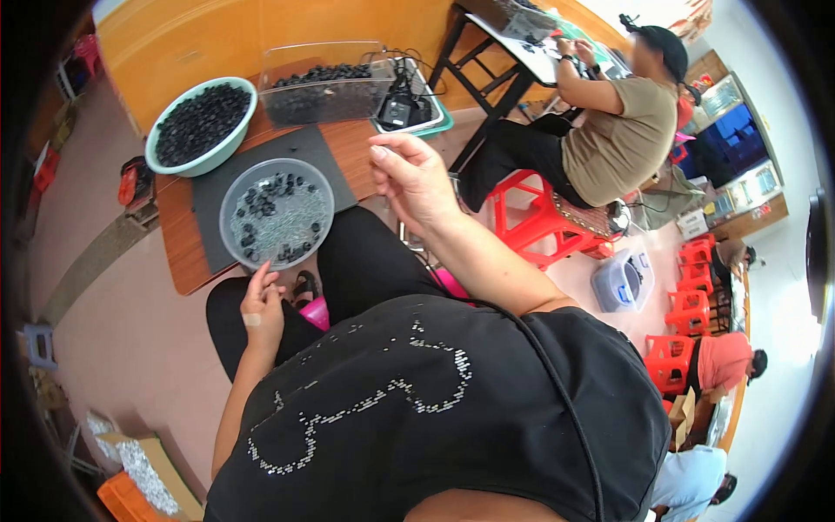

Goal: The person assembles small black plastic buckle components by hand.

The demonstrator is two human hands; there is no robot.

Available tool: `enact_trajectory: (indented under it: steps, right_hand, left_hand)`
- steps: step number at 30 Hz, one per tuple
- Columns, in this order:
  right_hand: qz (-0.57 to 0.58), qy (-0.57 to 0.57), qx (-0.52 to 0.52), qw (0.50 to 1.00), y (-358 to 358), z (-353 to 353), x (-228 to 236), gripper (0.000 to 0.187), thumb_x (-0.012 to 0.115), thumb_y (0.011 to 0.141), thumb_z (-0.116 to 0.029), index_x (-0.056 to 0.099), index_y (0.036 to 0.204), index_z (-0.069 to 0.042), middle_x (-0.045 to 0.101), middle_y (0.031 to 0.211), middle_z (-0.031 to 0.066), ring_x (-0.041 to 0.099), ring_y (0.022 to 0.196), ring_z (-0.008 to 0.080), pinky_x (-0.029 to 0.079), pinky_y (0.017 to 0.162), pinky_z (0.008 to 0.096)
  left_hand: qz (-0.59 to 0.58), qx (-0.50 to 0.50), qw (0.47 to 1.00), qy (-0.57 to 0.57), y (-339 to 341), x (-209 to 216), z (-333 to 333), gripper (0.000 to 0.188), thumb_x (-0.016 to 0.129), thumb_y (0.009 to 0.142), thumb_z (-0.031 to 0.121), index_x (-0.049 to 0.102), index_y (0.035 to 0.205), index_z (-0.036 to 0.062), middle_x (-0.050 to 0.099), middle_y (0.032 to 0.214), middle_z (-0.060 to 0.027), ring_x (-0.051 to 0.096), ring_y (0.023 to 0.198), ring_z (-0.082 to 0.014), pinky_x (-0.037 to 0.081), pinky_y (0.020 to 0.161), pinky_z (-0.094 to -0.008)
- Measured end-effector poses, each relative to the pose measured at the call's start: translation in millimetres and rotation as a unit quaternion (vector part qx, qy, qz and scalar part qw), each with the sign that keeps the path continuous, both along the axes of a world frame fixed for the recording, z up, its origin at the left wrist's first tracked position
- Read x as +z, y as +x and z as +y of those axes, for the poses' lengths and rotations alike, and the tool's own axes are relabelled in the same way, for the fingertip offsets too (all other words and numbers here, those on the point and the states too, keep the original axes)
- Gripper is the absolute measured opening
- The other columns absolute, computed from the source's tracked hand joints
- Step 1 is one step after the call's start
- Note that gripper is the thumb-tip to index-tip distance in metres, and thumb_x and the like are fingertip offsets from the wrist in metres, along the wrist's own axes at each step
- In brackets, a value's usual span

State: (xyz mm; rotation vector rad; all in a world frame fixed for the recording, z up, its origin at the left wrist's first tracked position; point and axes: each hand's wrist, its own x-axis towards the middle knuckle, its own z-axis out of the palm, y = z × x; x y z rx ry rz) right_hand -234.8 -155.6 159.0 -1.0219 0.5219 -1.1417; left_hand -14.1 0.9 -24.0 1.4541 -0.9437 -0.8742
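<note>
The left hand (pixel 261 306) pinches the near rim of the clear round bowl (pixel 277 214) of small black bits on the counter (pixel 178 235), steadying it, while the right hand (pixel 416 178) is lifted, fingers pinched, perhaps around a bit too small to see.

A workroom with a pale pinkish floor (pixel 113 348) and an orange-yellow wall (pixel 261 26) behind a small wooden table (pixel 178 244). Red plastic stools (pixel 687 309) stand in a row at the right (one nearer, beside a black-legged table (pixel 487 61)). Bright daylight washes the far right side.
</note>
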Motion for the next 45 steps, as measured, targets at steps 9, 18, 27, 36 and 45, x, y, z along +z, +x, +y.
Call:
enact_trajectory:
  steps: [9,18,27,36,45]
  right_hand:
    - [0.105,-0.186,-0.082,0.973,-1.6,25.2,13.6,0.023,0.07,0.08,0.001,0.061,0.101,0.001,0.054,0.068,-0.0045,0.045,0.052,0.0006,0.034,0.044,0.0169]
    - [0.291,-0.218,0.013,0.931,11.4,22.7,-24.1,0.016,0.071,0.08,-0.007,0.066,0.094,-0.002,0.055,0.07,-0.0067,0.046,0.061,-0.001,0.037,0.051,0.0178]
    - [0.382,0.096,0.409,0.823,23.5,32.2,-111.8,0.013,0.063,0.086,-0.014,0.066,0.095,-0.004,0.065,0.078,0.003,0.055,0.06,0.0073,0.044,0.054,0.02]
    - [0.245,0.016,0.148,0.958,96.7,-98.8,-62.4,0.012,0.06,0.086,-0.007,0.061,0.096,-0.001,0.064,0.081,0.0055,0.059,0.068,0.0119,0.049,0.061,0.0248]
    - [0.437,-0.438,0.132,0.774,93.5,-24.3,-147.0,0.023,0.068,0.073,-0.014,0.065,0.091,0.0,0.066,0.086,0.0172,0.065,0.08,0.0318,0.053,0.07,0.0399]
  left_hand:
    - [-0.034,0.018,0.999,0.013,5.2,-8.8,3.6,0.043,0.044,0.089,-0.006,0.05,0.13,0.006,0.061,0.108,-0.0119,0.06,0.08,-0.0108,0.049,0.073,-0.0234]
    - [-0.026,0.016,0.999,0.019,8.3,-14.1,2.6,0.038,0.045,0.089,-0.004,0.054,0.125,0.0044,0.064,0.104,-0.0131,0.061,0.078,-0.0114,0.05,0.071,-0.0239]
    - [-0.048,0.006,0.999,0.005,3.8,-8.9,2.8,0.022,0.046,0.091,0.0,0.064,0.105,-0.0001,0.067,0.096,-0.0093,0.063,0.076,-0.012,0.051,0.068,-0.0241]
    - [-0.023,0.02,0.999,0.023,5.6,-6.0,2.1,0.022,0.047,0.088,-0.005,0.066,0.099,-0.0022,0.067,0.093,-0.0109,0.063,0.075,-0.0128,0.052,0.069,-0.0251]
    - [-0.005,0.016,0.999,0.036,4.7,-6.9,-1.6,0.02,0.047,0.092,0.001,0.066,0.099,-0.0004,0.067,0.085,-0.0059,0.063,0.076,-0.0113,0.051,0.068,-0.024]
